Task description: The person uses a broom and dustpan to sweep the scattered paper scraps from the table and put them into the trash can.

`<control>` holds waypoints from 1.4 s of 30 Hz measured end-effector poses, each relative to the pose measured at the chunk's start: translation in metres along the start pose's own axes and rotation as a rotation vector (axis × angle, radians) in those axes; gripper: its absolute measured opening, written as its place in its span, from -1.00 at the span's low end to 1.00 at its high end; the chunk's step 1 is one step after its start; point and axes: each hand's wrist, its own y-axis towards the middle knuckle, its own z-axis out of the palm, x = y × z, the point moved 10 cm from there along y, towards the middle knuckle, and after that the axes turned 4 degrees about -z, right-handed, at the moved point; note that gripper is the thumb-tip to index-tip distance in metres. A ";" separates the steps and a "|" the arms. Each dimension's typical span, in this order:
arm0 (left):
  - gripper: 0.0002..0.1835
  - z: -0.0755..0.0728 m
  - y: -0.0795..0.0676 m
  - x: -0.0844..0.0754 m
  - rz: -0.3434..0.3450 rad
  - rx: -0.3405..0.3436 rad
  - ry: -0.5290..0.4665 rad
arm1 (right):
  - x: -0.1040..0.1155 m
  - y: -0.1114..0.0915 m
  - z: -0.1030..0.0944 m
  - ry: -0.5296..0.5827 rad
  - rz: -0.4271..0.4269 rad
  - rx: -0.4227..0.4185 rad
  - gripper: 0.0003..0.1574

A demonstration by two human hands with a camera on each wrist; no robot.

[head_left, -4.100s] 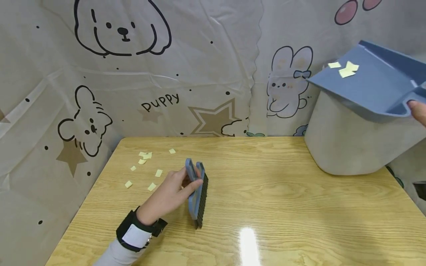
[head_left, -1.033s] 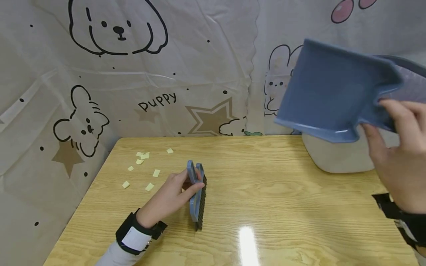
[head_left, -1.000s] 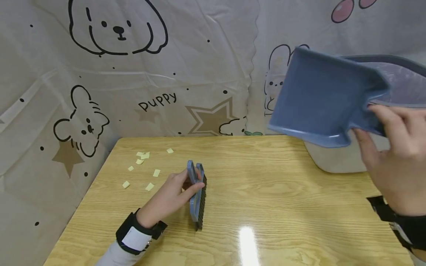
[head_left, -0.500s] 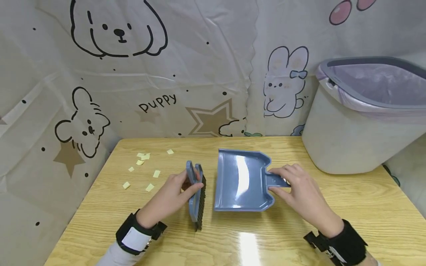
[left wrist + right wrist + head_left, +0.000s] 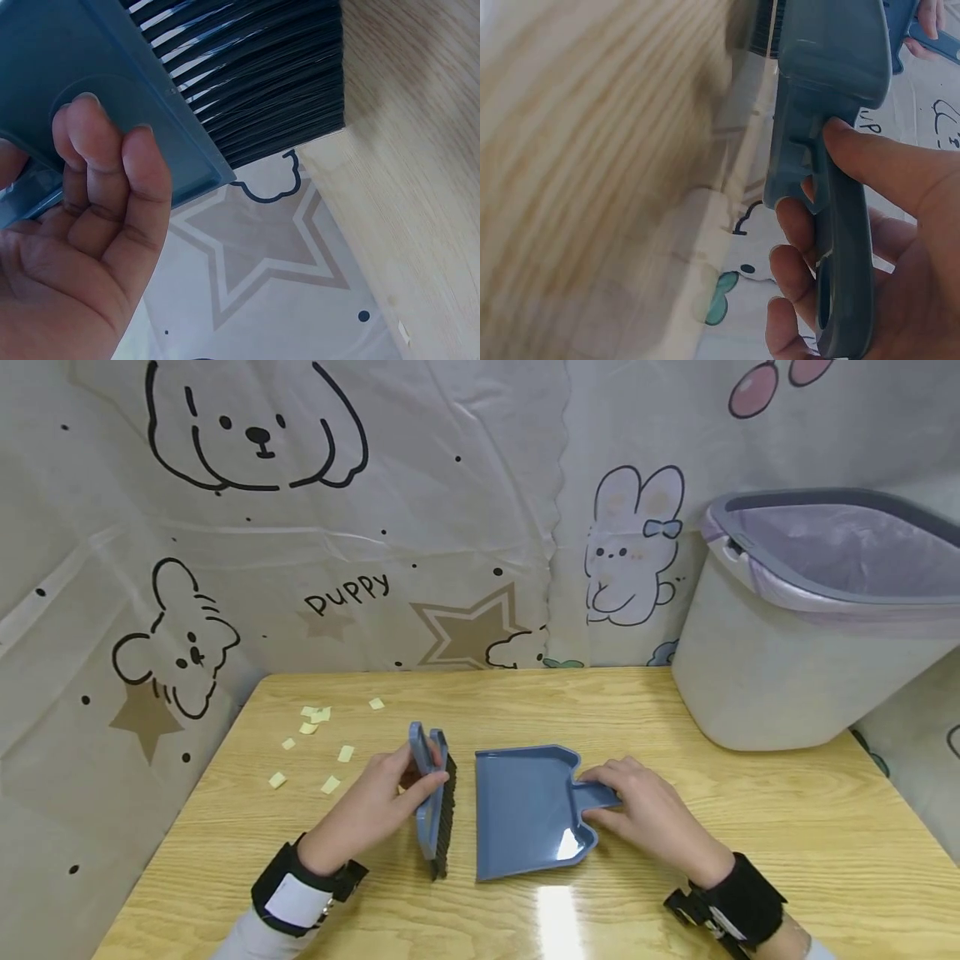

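Observation:
My left hand [image 5: 378, 802] grips a blue hand brush [image 5: 426, 810] with dark bristles, held upright on edge over the table. In the left wrist view its bristles [image 5: 262, 75] point toward the wood and several fingertips press on the blue back. To the right, my right hand [image 5: 645, 806] holds the short handle [image 5: 844, 262] of a blue dustpan [image 5: 525, 814], thumb on one side and fingers curled round the other. The dustpan's pan is bare, its straight lip facing the bristles with a narrow gap between.
Several small pale yellow paper pieces [image 5: 346, 753] lie scattered at the table's left. A light bin [image 5: 787, 685] with a grey rim and purple liner stands at the back right. A printed cloth [image 5: 465, 527] hangs behind the wooden table [image 5: 637, 710].
The dustpan, which earlier carried paper pieces by the bin, was tipped over the bin, then came down left to the table beside the brush, bare. The left hand stayed nearly still.

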 end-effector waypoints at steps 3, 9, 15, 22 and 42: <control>-0.91 0.000 0.000 -0.001 -0.002 -0.003 -0.002 | 0.000 0.000 0.004 0.008 0.008 0.019 -0.50; -0.88 0.000 0.000 -0.001 -0.011 0.005 0.008 | -0.001 0.000 0.007 0.014 0.022 0.045 -0.50; -0.88 -0.004 0.000 -0.001 -0.016 -0.004 0.042 | -0.002 0.002 0.012 0.020 0.017 0.064 -0.49; -0.85 -0.006 -0.001 0.001 -0.024 0.001 0.052 | -0.003 0.001 0.013 0.025 0.021 0.068 -0.51; -0.83 -0.065 -0.016 -0.011 -0.017 -0.103 0.151 | -0.004 -0.001 0.018 0.024 0.020 0.101 -0.51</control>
